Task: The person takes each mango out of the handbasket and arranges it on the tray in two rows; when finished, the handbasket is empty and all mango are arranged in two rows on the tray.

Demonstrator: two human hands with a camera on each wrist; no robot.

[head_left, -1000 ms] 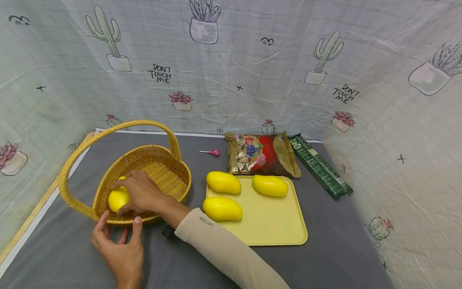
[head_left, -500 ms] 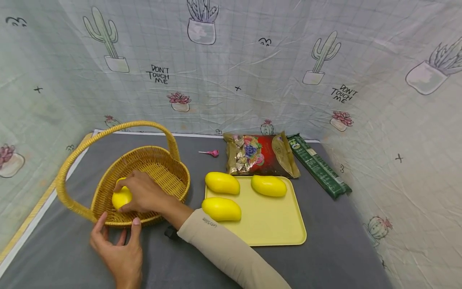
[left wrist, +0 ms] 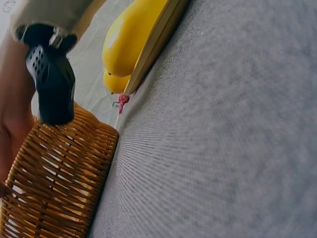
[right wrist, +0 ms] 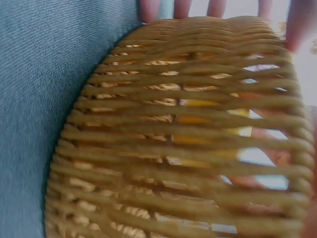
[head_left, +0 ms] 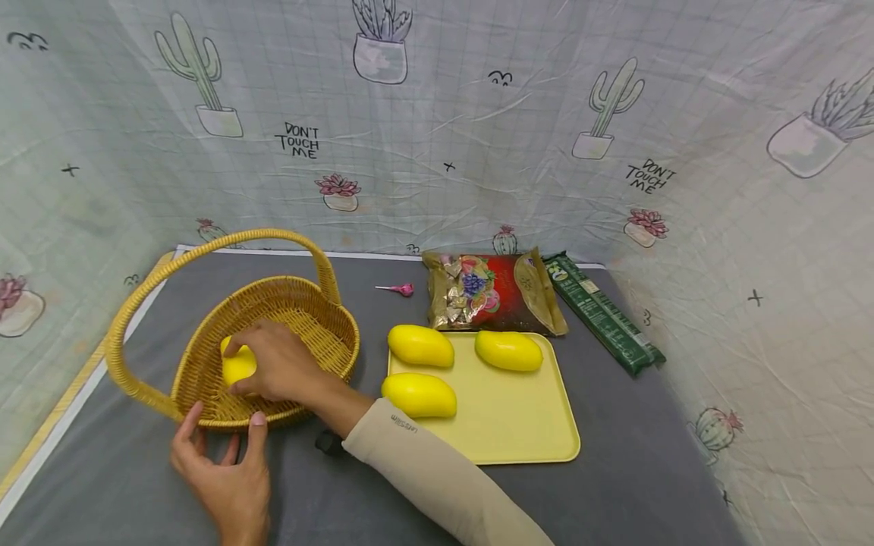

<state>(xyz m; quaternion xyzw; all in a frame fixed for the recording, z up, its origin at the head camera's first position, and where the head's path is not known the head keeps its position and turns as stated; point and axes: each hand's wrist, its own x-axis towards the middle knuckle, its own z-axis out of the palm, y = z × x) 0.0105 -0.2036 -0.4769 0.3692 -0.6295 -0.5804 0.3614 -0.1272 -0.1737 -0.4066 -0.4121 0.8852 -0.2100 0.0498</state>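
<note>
In the head view, my right hand reaches into the yellow wicker basket and grips a yellow mango near its left end. The hand covers part of the fruit. Through the weave in the right wrist view, bits of the mango show behind the basket wall. My left hand touches the basket's near side with spread fingers and thumb. Its fingertips rest against the outside of the wicker. The basket's tall handle arches over the back.
Right of the basket, a pale yellow tray carries three mangoes. Behind it lie a red and gold candy bag and a long green packet. A pink lollipop is near the back edge. A printed cloth encloses the grey table.
The mango has shifted rightward inside the basket, turning somewhat in my right hand. My left hand stays at the basket's near rim.
</note>
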